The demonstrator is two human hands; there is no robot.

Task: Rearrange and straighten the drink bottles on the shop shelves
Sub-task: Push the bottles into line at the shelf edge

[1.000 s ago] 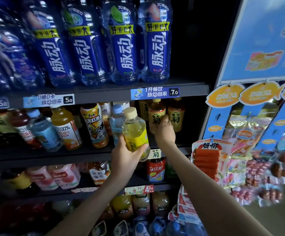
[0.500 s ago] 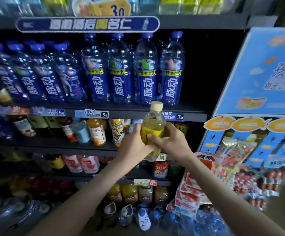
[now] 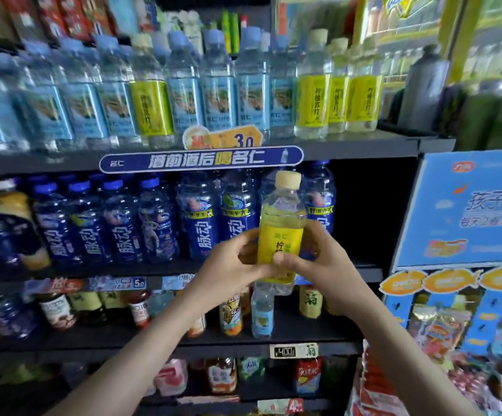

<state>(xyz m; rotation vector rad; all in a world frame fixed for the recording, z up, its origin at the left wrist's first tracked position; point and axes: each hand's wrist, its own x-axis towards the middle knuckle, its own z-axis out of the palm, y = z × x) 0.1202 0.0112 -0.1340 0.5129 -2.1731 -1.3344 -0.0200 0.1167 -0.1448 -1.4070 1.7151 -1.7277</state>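
At the centre of the frame, one yellow-labelled bottle (image 3: pixel 282 223) is held upright in front of the shelves. The left hand (image 3: pixel 237 262) and right hand (image 3: pixel 318 265) both grip it. Three matching bottles (image 3: pixel 338 94) stand on the top shelf (image 3: pixel 363 145) at upper right, and a fourth yellow bottle (image 3: pixel 150 106) stands among the pale blue bottles (image 3: pixel 183 97).

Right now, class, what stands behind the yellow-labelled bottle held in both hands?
Dark blue bottles on the middle shelf show on either side of the yellow-labelled bottle. Whatever stands straight behind is covered by it, the left hand and the right hand.
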